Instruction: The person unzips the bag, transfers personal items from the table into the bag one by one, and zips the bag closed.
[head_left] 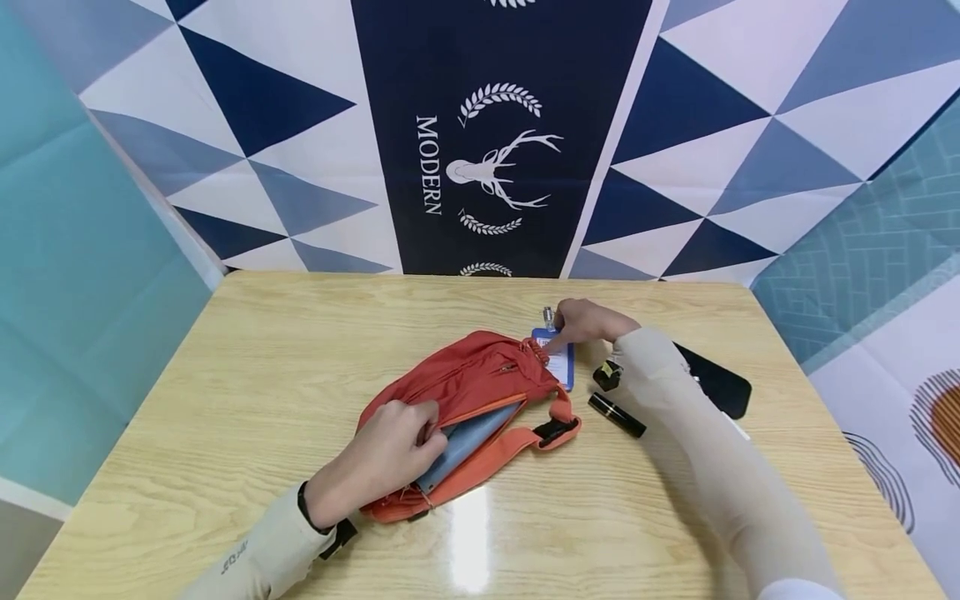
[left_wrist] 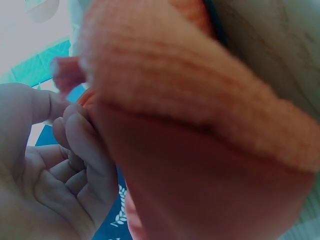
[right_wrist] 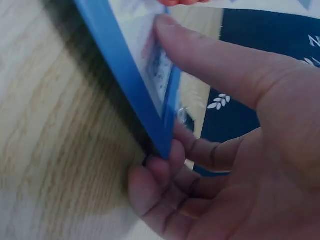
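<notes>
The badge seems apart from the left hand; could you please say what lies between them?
The red bag lies between the left hand and the badge, as the head view shows.

warm red and orange among blues, black and white
red across the waist bag (head_left: 465,379), orange along its strap (head_left: 487,471); dusty blue on the flat item (head_left: 468,439) inside; bright blue edging on the white badge holder (head_left: 559,365); black with a gold band on the tube (head_left: 617,415); pale yellow wood grain over the tabletop (head_left: 202,408); navy, slate and white triangles across the backdrop (head_left: 262,92).
</notes>
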